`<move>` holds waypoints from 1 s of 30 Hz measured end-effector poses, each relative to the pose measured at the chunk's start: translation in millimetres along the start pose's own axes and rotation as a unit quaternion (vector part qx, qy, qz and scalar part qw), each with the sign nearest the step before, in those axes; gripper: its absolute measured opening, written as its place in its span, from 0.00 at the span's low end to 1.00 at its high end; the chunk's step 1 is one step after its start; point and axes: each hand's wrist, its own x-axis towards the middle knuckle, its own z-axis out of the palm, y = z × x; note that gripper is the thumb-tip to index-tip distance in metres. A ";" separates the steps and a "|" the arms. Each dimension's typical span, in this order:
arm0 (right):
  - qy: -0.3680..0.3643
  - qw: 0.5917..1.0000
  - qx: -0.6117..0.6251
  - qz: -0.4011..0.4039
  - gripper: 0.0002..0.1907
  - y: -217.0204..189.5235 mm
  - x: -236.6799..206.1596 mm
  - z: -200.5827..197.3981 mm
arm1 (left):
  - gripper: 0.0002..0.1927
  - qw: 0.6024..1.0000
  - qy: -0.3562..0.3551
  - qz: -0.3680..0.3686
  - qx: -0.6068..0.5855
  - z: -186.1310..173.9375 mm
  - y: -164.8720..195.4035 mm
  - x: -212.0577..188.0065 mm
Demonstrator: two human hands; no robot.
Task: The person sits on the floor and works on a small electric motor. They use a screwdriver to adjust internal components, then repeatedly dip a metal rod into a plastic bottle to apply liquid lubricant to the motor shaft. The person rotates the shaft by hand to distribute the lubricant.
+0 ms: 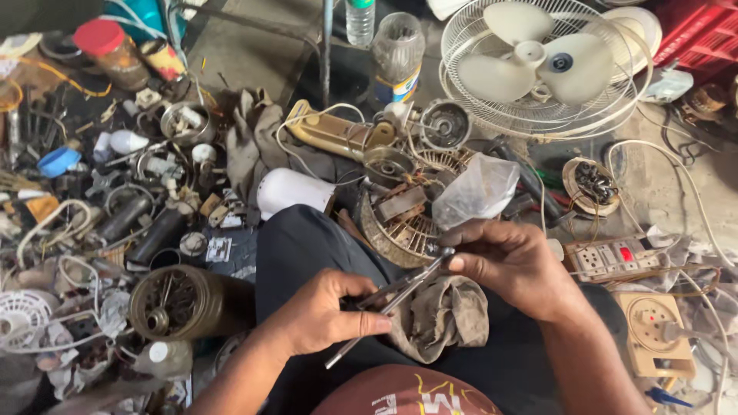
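My left hand (327, 313) grips the handles of metal pliers (388, 298) over my lap. The plier jaws point up and right toward my right hand (511, 261), whose fingertips pinch a small metal part (444, 252) at the jaw tips. A dirty grey rag (450, 319) lies on my dark trousers just beneath both hands. A crumpled clear plastic bag (477, 190) sits right above my right hand.
A white fan with its wire guard (542, 65) lies at the top right. A power strip (611, 259) and a beige socket box (657, 330) are on the right. A motor housing (181, 301), capacitors, wires and scrap parts crowd the left; bottles (398, 54) stand at the top.
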 end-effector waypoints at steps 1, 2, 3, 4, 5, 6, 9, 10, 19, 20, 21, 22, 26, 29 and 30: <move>-0.022 1.000 -0.009 0.009 0.16 -0.8 1.4 0.5 | 0.11 1.000 0.004 0.014 0.010 -1.6 -1.7 -0.2; -0.043 0.999 -0.018 0.018 0.17 -0.6 3.4 2.1 | 0.11 0.999 0.008 0.027 0.021 -3.2 -3.4 0.2; -0.043 0.998 -0.013 0.034 0.17 0.3 5.4 3.5 | 0.11 0.999 0.010 0.039 0.033 -4.0 -4.9 1.5; -0.042 0.998 -0.007 0.050 0.17 2.4 7.8 6.0 | 0.12 0.998 0.013 0.040 0.040 -4.5 -6.2 2.8; -0.040 0.997 -0.001 0.066 0.17 5.1 9.6 8.7 | 0.12 0.998 0.016 0.041 0.047 -4.5 -7.2 4.4; -0.054 0.995 0.000 0.079 0.16 8.7 11.1 11.8 | 0.12 0.997 0.018 0.043 0.056 -4.4 -7.9 6.3; -0.083 0.992 0.020 0.091 0.14 22.4 13.0 23.1 | 0.12 0.996 0.027 0.036 0.078 -1.9 -8.9 11.5; -0.084 0.993 0.034 0.077 0.13 27.3 13.0 26.6 | 0.12 0.996 0.037 0.034 0.072 -1.3 -9.4 13.4; 0.009 0.992 0.125 0.031 0.13 55.8 10.9 22.8 | 0.14 0.998 0.051 -0.029 -0.034 -5.9 -34.9 5.6; 0.024 0.989 0.148 0.014 0.12 57.6 10.9 21.7 | 0.14 0.998 0.055 -0.012 -0.035 -4.8 -39.2 2.3; 0.017 0.987 0.161 0.016 0.13 59.2 10.7 21.4 | 0.13 0.998 0.059 0.005 -0.037 -3.2 -43.2 -0.2; 0.010 0.985 0.174 0.018 0.14 60.8 10.4 22.2 | 0.13 0.997 0.069 0.011 -0.031 -1.9 -46.5 -2.2; -0.003 0.975 0.217 0.048 0.14 67.2 7.1 34.7 | 0.12 0.995 0.095 0.002 -0.025 3.1 -52.0 -4.1; -0.005 0.981 0.189 0.050 0.14 71.5 5.1 45.6 | 0.12 0.995 0.098 0.014 -0.013 3.3 -49.9 -2.8; 0.003 0.982 0.180 0.055 0.14 72.6 5.3 47.3 | 0.12 0.995 0.098 0.026 -0.006 2.9 -48.8 -2.2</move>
